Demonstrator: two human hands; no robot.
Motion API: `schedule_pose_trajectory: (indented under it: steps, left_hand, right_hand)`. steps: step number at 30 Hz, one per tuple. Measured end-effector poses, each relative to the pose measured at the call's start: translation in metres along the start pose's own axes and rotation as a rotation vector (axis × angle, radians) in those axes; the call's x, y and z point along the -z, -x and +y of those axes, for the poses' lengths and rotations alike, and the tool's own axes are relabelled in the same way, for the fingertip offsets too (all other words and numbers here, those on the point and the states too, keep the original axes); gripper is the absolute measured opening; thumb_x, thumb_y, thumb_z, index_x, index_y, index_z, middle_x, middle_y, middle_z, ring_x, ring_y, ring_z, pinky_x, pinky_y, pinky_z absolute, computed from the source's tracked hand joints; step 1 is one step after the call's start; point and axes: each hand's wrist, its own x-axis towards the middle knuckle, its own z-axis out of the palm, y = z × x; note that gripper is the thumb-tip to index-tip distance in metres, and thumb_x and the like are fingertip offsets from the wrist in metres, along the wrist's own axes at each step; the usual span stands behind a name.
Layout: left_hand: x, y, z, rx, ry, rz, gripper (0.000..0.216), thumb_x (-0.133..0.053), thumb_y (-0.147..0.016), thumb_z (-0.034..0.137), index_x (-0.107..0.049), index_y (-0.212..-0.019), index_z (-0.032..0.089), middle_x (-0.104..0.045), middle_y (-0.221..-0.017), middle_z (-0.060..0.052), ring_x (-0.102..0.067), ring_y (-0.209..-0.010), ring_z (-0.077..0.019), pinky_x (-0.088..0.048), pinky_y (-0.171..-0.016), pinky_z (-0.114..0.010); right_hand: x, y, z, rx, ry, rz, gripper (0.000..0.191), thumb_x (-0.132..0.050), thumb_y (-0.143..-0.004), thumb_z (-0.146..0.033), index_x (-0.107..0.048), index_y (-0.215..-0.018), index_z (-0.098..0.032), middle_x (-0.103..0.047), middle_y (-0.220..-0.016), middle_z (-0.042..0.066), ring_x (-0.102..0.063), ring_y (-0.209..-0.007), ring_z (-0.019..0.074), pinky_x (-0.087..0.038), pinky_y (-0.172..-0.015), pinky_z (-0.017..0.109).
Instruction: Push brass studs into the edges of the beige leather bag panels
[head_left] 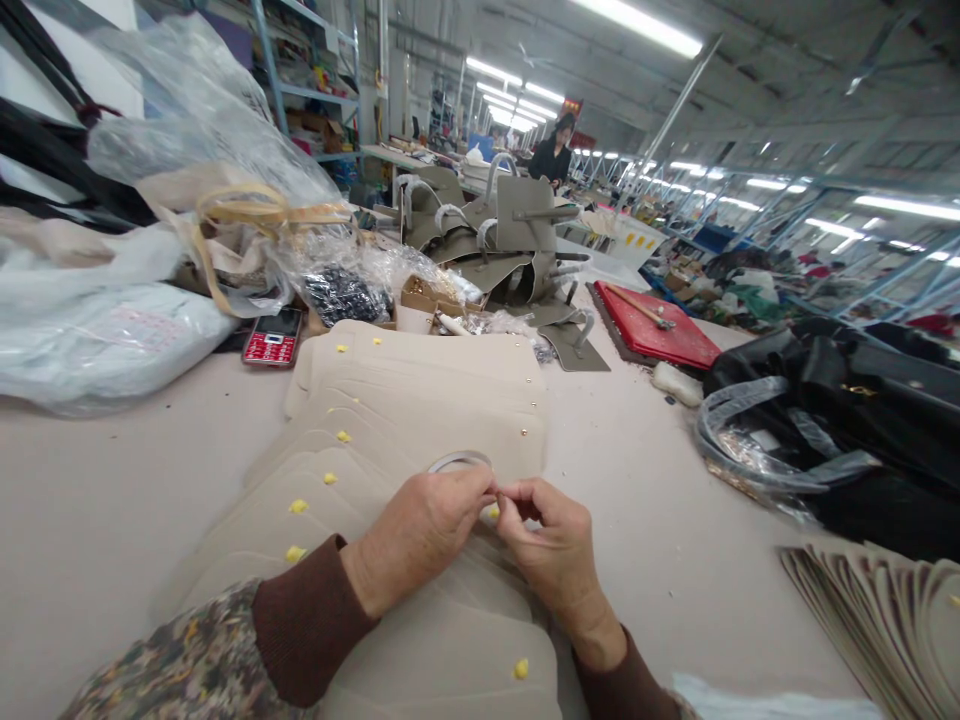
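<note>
My left hand (431, 525) is closed around what looks like a roll of tape (461, 459); only the roll's upper curve shows above my fingers. Right beside it, my right hand (551, 540) is pinched shut, its fingertips meeting those of the left. Whatever lies between the fingertips is too small to make out. Beneath both hands, beige panels (420, 390) are spread in an overlapping stack. Yellow bits (298, 507) dot their edges, and small metal studs (524, 433) line the far panel's right side.
A red-keyed phone (271, 338) lies beyond the panels at left, near plastic-wrapped goods (112, 330). Grey-green bag pieces (480, 240) are piled behind. To the right are a hammer (641, 307) on a red pad (664, 335), a black bag (847, 400) and stacked panels (885, 610).
</note>
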Motion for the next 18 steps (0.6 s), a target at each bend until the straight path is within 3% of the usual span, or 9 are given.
schedule_pose_trajectory:
  steps: [4, 7, 12, 18]
  left_hand:
    - [-0.004, 0.001, 0.004, -0.175, -0.012, 0.129, 0.019, -0.037, -0.096, 0.013, -0.052, -0.084, 0.017, -0.056, -0.069, 0.001, -0.054, -0.060, -0.0131, -0.039, -0.056, -0.024]
    - [-0.006, 0.002, 0.001, -0.183, -0.133, 0.128, 0.018, -0.039, -0.096, 0.012, -0.052, -0.084, 0.017, -0.056, -0.070, 0.001, -0.053, -0.061, -0.0137, -0.039, -0.056, -0.025]
    - [-0.004, -0.005, -0.011, -0.056, -0.425, -0.116, 0.010, -0.049, -0.091, 0.010, -0.055, -0.085, 0.016, -0.061, -0.085, -0.006, -0.056, -0.079, -0.0213, -0.045, -0.071, -0.033]
    - [-0.006, -0.009, -0.014, -0.014, -0.453, -0.163, 0.009, -0.049, -0.091, 0.012, -0.056, -0.087, 0.017, -0.060, -0.090, -0.007, -0.051, -0.083, -0.0236, -0.044, -0.076, -0.038]
  right_hand:
    - [0.004, -0.007, 0.006, -0.521, -0.398, -0.007, 0.018, -0.066, -0.075, -0.033, -0.064, -0.070, -0.016, -0.061, -0.050, -0.002, -0.055, -0.042, 0.0115, -0.047, -0.044, 0.022]
    - [0.019, -0.011, 0.021, -0.712, -0.490, -0.005, 0.030, -0.076, -0.064, -0.041, -0.066, -0.070, -0.014, -0.062, -0.051, -0.002, -0.055, -0.040, 0.0102, -0.048, -0.043, 0.022]
    - [0.037, -0.003, 0.046, -0.735, -0.344, -0.101, 0.040, -0.078, -0.063, -0.049, -0.070, -0.073, -0.012, -0.063, -0.054, 0.000, -0.057, -0.042, 0.0099, -0.049, -0.045, 0.021]
    - [0.025, 0.000, 0.048, -0.556, -0.124, -0.174, 0.036, -0.066, -0.077, -0.049, -0.070, -0.079, -0.013, -0.062, -0.056, 0.001, -0.056, -0.046, 0.0122, -0.048, -0.045, 0.023]
